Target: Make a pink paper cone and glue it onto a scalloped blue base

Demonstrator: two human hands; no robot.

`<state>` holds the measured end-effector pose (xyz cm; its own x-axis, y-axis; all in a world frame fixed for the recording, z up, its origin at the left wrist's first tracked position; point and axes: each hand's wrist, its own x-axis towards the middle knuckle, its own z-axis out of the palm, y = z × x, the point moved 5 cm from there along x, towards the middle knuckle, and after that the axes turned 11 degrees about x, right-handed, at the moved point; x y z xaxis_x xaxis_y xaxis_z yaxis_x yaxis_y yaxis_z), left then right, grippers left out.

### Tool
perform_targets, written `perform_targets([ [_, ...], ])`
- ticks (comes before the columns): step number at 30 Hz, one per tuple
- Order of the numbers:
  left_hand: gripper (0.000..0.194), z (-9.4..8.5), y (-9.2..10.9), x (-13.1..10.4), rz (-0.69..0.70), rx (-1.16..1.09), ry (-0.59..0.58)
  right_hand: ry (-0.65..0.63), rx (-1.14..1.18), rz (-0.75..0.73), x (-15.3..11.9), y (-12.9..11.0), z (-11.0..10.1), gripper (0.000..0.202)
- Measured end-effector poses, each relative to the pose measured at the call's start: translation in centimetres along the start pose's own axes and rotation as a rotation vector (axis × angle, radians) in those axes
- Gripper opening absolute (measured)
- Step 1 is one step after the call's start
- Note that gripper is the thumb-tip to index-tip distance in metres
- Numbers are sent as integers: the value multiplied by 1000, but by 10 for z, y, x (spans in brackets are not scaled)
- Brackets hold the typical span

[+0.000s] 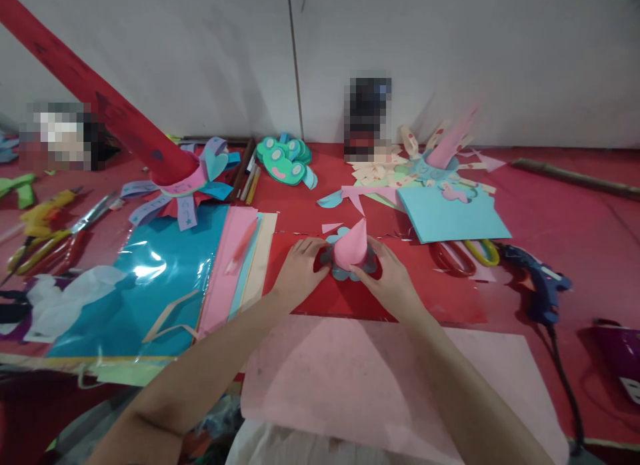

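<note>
On the red tabletop, near middle: pink cone on its base, both hands engaged

From where I stand, the pink cone (pixel 351 245) is upright, tip up and leaning slightly to the right, over a scalloped blue base (pixel 342 275). Both sit on a red sheet (pixel 320 302) on the tabletop (pixel 330 175), just beyond a broad pink sheet (pixel 380 365).

The left hand (pixel 306 258) curls narrowly about the left edge of the base. The right hand (pixel 393 268) rounds the right side, its thumb at the front by the foot of the cone. Between them they hold the assembly; how firmly, I cannot tell.

Step in hand, in my judgement: seating the cone on the base and setting its edge. Whether the joint is glued cannot be established from here. The next move calls for even, light pressure at the foot, as paper walls would probably dent if squeezed higher up.

Within the right side of the scene lies a blue glue gun (pixel 547 292), well apart from the hands. Far right stands a comparable pink spike (pixel 453 142) among paper cut-outs.
</note>
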<state>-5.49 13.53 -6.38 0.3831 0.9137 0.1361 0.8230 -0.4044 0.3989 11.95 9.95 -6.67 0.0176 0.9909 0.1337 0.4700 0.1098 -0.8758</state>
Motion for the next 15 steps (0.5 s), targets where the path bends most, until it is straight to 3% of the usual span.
perform_targets([
  [15, 33, 3, 1, -2, 54, 13, 7, 0, 5, 31, 0, 3, -2, 53],
])
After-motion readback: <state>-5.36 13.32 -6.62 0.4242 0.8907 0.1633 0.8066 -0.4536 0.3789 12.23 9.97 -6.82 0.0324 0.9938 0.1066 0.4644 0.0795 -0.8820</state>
